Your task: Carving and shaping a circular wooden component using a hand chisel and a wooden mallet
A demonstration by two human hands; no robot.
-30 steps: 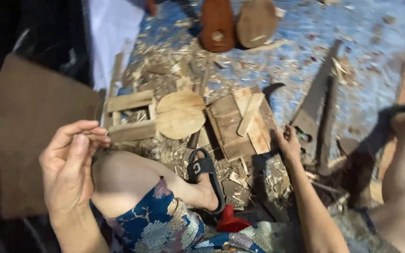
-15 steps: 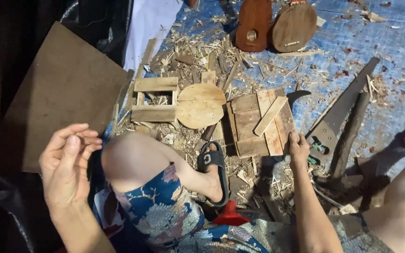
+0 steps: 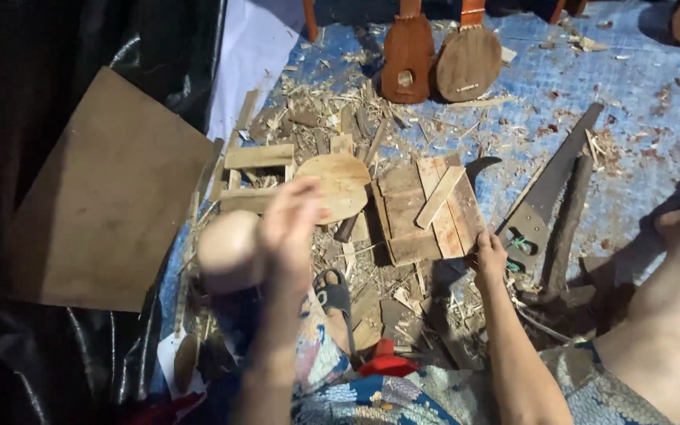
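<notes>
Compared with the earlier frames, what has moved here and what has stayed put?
The left hand has swung from the left edge toward the middle, in front of the knee, blurred, and nothing can be made out in it. The view has tilted up, showing more of the small wooden instrument bodies. The right hand still rests at the lower right corner of the plank board. The round wooden piece and saw lie as before.

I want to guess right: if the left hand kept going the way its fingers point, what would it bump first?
Probably the round wooden disc: the blurred left hand points up toward it. Depth is unclear, so the hand might pass above it.
</notes>
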